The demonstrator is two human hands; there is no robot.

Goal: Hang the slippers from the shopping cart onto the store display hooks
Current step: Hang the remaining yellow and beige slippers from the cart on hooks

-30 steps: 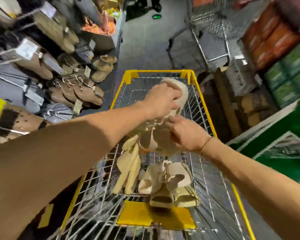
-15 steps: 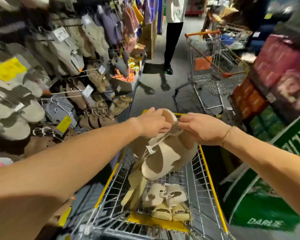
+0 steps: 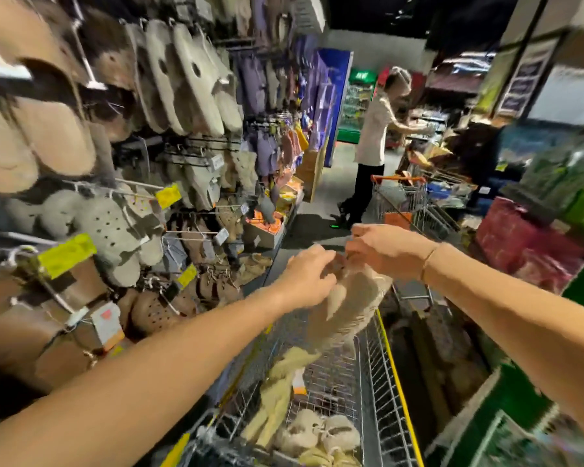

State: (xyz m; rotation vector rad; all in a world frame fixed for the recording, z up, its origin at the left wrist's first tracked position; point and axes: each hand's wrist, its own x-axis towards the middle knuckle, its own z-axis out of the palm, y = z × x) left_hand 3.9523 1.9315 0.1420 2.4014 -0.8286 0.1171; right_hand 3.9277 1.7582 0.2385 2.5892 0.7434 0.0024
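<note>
Head view, store aisle. The left hand [image 3: 305,276] and the right hand [image 3: 381,251] meet above the shopping cart [image 3: 383,382], both grasping the top end of a pair of beige slippers [image 3: 348,308] that hangs down from the fingers. The left hand's fingers curl around the near upper edge of the pair; the right hand pinches the far upper edge, just beside the left fingertips. Motion blur hides the exact contact and any hanger loop between the two hands. The lower end of the held pair dangles over the cart basket, apart from the wire floor.

Below the hands, inside the cart, lie more slippers [image 3: 317,433]: fuzzy cream pairs near the bottom edge of the view, and a pale yellowish pair [image 3: 280,392] leaning upright against the cart's left wall. The cart rim on the right-hand side is yellow.

To the left of the left hand, the display wall [image 3: 189,156] carries rows of hanging footwear on display hooks [image 3: 186,232], with yellow price tags [image 3: 66,254] at several hook ends. Brown clogs [image 3: 152,311] hang level with the left forearm. Beyond the right hand, a person in a light top [image 3: 371,136] stands at a second cart with an orange handle [image 3: 398,179], well apart from both hands.
</note>
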